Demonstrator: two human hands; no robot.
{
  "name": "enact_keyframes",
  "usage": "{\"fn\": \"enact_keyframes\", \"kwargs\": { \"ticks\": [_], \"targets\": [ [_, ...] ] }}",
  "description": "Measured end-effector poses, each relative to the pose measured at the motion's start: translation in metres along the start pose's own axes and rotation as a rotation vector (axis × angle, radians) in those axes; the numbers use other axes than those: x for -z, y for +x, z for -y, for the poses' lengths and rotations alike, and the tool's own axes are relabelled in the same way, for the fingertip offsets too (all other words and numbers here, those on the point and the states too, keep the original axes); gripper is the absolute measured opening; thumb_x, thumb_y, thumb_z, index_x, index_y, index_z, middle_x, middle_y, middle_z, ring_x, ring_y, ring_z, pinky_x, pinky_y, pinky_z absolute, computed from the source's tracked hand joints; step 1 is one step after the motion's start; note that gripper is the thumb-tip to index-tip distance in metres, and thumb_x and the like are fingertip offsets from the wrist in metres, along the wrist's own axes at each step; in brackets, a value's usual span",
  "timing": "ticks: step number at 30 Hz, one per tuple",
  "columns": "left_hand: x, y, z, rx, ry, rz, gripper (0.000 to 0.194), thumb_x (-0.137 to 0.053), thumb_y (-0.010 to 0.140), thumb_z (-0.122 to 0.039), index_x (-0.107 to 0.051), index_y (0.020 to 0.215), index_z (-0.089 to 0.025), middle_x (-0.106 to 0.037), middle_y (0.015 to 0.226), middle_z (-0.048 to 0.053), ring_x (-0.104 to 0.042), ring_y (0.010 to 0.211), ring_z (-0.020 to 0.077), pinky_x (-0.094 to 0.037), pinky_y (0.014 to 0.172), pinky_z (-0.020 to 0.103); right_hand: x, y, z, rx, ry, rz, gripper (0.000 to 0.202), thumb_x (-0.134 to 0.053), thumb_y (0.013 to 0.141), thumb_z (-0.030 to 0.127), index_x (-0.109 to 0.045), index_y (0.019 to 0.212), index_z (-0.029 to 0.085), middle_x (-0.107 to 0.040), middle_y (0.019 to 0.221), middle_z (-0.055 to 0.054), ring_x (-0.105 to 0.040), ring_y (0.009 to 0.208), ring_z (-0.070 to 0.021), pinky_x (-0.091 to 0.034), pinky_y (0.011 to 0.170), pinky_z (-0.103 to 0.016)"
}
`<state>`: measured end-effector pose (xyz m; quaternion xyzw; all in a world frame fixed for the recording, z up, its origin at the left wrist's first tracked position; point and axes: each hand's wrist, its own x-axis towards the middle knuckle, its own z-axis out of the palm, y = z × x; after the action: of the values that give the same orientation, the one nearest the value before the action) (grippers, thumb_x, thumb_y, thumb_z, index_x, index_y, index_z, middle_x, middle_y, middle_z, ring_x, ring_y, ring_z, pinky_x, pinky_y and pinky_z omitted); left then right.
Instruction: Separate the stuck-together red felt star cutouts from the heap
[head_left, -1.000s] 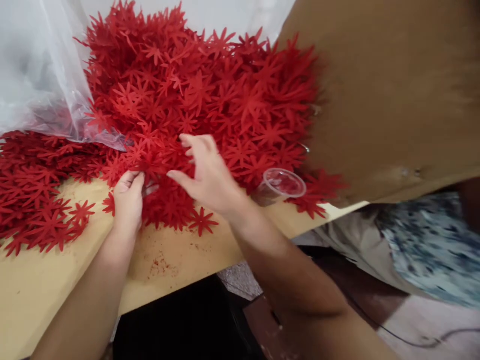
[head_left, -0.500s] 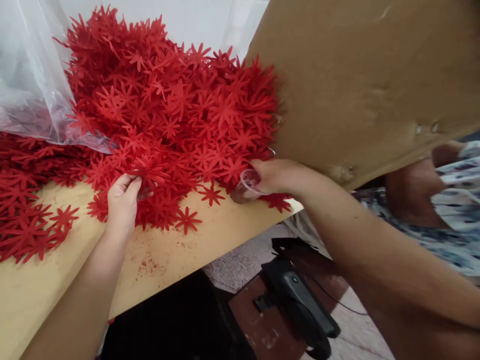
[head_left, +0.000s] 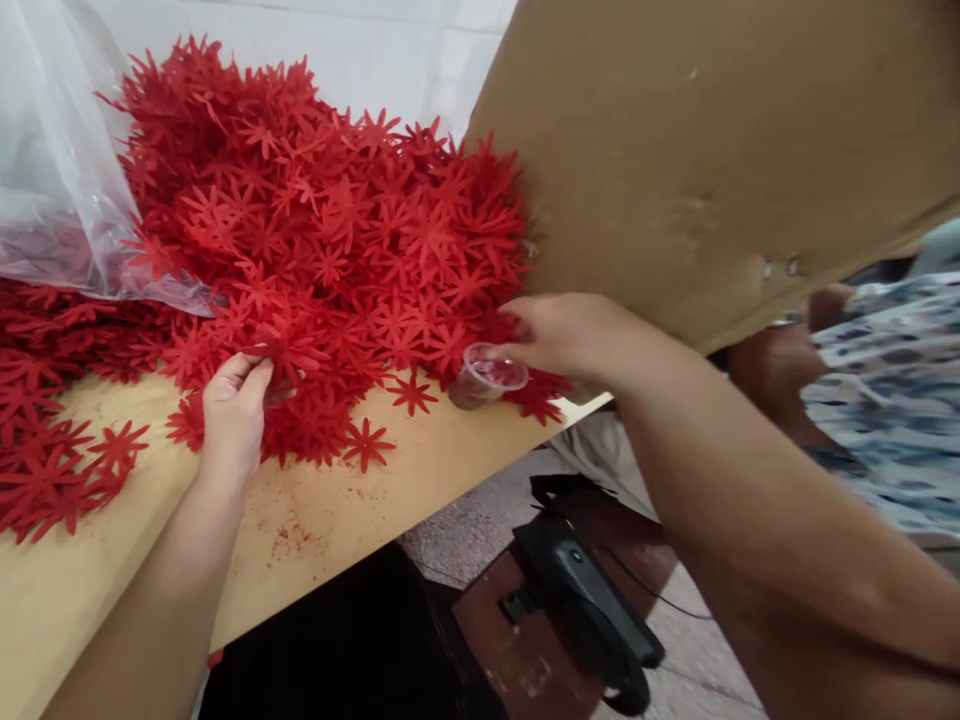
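Note:
A big pile of red star-shaped petal pieces (head_left: 352, 230), like layers of artificial flowers, covers the back of the table. My left hand (head_left: 236, 400) is closed at the front of the pile, with a red flower piece (head_left: 289, 345) pinched between thumb and fingers. To the right, a small clear plastic cup (head_left: 476, 388) stands at the pile's edge. My right hand (head_left: 559, 335) is over the cup's right rim, fingers apart, one fingertip at or inside the opening. What the cup contains is hard to make out.
A tan board (head_left: 675, 180) slants along the right side. On the left hangs a clear plastic bag (head_left: 67, 190). Crumbs lie on the yellowish tabletop (head_left: 337, 540). Below its edge a black device with a strap (head_left: 592, 600) rests on a brown surface. Another person's patterned clothing (head_left: 892, 390) shows at right.
My right hand has shifted up off the cup's side, and its fingers are further apart. The left hand keeps its pinch. The whole view has shifted slightly.

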<state>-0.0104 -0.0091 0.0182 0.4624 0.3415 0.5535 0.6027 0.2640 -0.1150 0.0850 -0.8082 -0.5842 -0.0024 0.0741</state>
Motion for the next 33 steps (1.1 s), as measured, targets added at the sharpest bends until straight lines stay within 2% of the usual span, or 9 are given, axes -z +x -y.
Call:
{"fn": "enact_keyframes", "kwargs": {
  "ticks": [2,4,8,12,18,23,25,29,33],
  "targets": [
    [-0.001,-0.001,0.001,0.013,0.016,0.008,0.008,-0.063,0.067,-0.021,-0.063,0.074,-0.017,-0.069,0.071,-0.002,-0.066,0.062,0.0128,-0.056,0.060,0.026,0.005,-0.008,0.023,0.025,0.104,-0.093,0.025,-0.060,0.074,0.037,-0.066,0.089,0.018,-0.069,0.080,-0.009,-0.062,0.069,-0.0229,-0.048,0.068,-0.040],
    [-0.002,-0.002,0.003,0.039,0.037,0.026,0.009,-0.062,0.068,-0.021,-0.063,0.077,-0.018,-0.070,0.072,-0.001,-0.066,0.061,0.0135,-0.056,0.059,0.027,-0.003,-0.011,0.056,0.096,0.442,-0.092,0.033,-0.057,0.077,0.043,-0.065,0.094,0.017,-0.069,0.080,-0.009,-0.061,0.064,-0.0194,-0.050,0.064,-0.038],
    [-0.002,-0.003,0.006,0.030,0.062,0.082,0.015,-0.063,0.071,-0.021,-0.063,0.086,-0.018,-0.071,0.071,0.000,-0.066,0.062,0.0135,-0.056,0.064,0.028,-0.047,0.005,0.123,0.305,0.921,-0.029,0.043,-0.067,0.068,0.039,-0.061,0.104,0.017,-0.068,0.100,-0.010,-0.064,0.085,-0.0200,-0.053,0.079,-0.038],
    [0.001,0.001,0.006,-0.055,0.089,0.084,0.022,-0.065,0.072,-0.022,-0.061,0.094,-0.018,-0.071,0.072,-0.001,-0.066,0.064,0.0119,-0.055,0.068,0.026,-0.081,0.033,0.161,0.393,1.326,0.084,0.024,-0.064,0.070,0.036,-0.062,0.083,0.016,-0.070,0.090,-0.006,-0.064,0.084,-0.0165,-0.052,0.084,-0.036],
    [0.010,0.005,0.004,-0.050,0.226,0.004,0.026,-0.062,0.078,-0.030,-0.058,0.100,-0.018,-0.061,0.059,-0.003,-0.058,0.052,0.0102,-0.048,0.052,0.022,-0.094,0.049,0.168,0.363,1.419,-0.088,0.028,-0.069,0.068,0.041,-0.061,0.076,0.015,-0.066,0.075,-0.003,-0.062,0.077,-0.0147,-0.049,0.082,-0.032],
    [0.014,0.005,0.008,-0.175,0.275,0.003,0.028,-0.065,0.075,-0.035,-0.062,0.097,-0.019,-0.065,0.084,0.002,-0.060,0.078,0.0117,-0.049,0.074,0.025,-0.101,0.045,0.161,0.357,1.299,-0.132,0.042,-0.054,0.076,0.058,-0.054,0.064,0.018,-0.052,0.053,0.002,-0.050,0.053,-0.0099,-0.046,0.060,-0.027],
    [0.014,0.005,0.011,-0.188,0.298,0.050,0.031,-0.067,0.073,-0.037,-0.064,0.099,-0.020,-0.065,0.097,0.004,-0.059,0.089,0.0136,-0.048,0.083,0.028,-0.103,0.042,0.161,0.388,1.310,-0.127,0.046,-0.051,0.076,0.062,-0.054,0.063,0.018,-0.055,0.058,0.001,-0.053,0.058,-0.0108,-0.047,0.063,-0.028],
    [0.009,0.001,0.013,-0.188,0.283,0.135,0.027,-0.070,0.071,-0.037,-0.067,0.092,-0.020,-0.066,0.102,0.004,-0.059,0.098,0.0149,-0.044,0.093,0.030,-0.105,0.037,0.164,0.544,1.406,-0.037,0.038,-0.058,0.075,0.056,-0.061,0.080,0.019,-0.067,0.084,-0.004,-0.062,0.084,-0.0150,-0.048,0.089,-0.033],
    [0.006,0.000,0.010,-0.135,0.118,0.051,0.022,-0.070,0.070,-0.039,-0.068,0.081,-0.020,-0.070,0.090,0.001,-0.063,0.090,0.0138,-0.047,0.089,0.030,-0.102,0.033,0.164,0.586,1.507,0.096,0.037,-0.064,0.072,0.050,-0.060,0.092,0.019,-0.067,0.093,-0.004,-0.062,0.091,-0.0141,-0.049,0.091,-0.032]
  ]
}}
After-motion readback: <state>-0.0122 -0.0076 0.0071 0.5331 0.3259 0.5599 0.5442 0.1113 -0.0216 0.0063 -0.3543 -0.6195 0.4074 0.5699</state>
